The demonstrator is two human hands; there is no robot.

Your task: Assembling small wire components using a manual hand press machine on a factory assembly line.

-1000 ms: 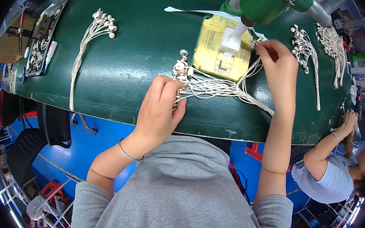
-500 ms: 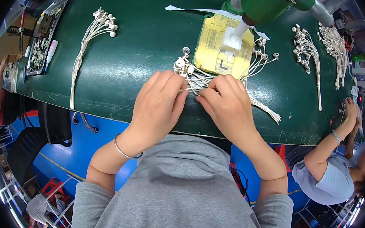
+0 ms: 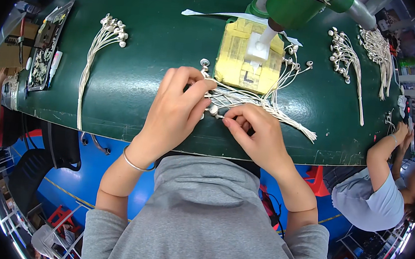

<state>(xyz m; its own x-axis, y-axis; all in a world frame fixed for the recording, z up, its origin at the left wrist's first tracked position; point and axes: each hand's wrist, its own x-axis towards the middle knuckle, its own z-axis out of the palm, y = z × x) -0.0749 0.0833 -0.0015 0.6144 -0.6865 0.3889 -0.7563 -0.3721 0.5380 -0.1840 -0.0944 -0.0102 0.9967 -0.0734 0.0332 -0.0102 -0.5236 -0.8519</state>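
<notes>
While the right hand (image 3: 260, 133) pinches a capped cable end (image 3: 213, 110) between thumb and forefinger, the left hand (image 3: 174, 102) curls just beside it, over the heads of a bundle of white cables (image 3: 242, 97). From where I stand I cannot tell how tightly those left fingers close, since they hide part of what lies beneath them. The cables spread on the green table (image 3: 165, 47) in front of the person, crossing just below a block wrapped in yellow tape (image 3: 226, 57). Their bare tails point off to the right, past the right hand, while a few more round heads fan out beside the block's right edge. One loose-looking round head (image 3: 205, 62) shows beyond the left fingers.

Above the block hangs a green press (image 3: 293, 8), its pale rod (image 3: 267, 36) reaching down to a white piece (image 3: 257, 51). A similar bundle (image 3: 93, 53) lies well apart on the left, near a tray of small parts (image 3: 45, 61) and a white pen (image 3: 55, 63). Two more groups, a nearer bunch (image 3: 354, 66) and a thicker bunch (image 3: 385, 63), lie toward the right, where a co-worker (image 3: 372, 198) reaches onto the table.
</notes>
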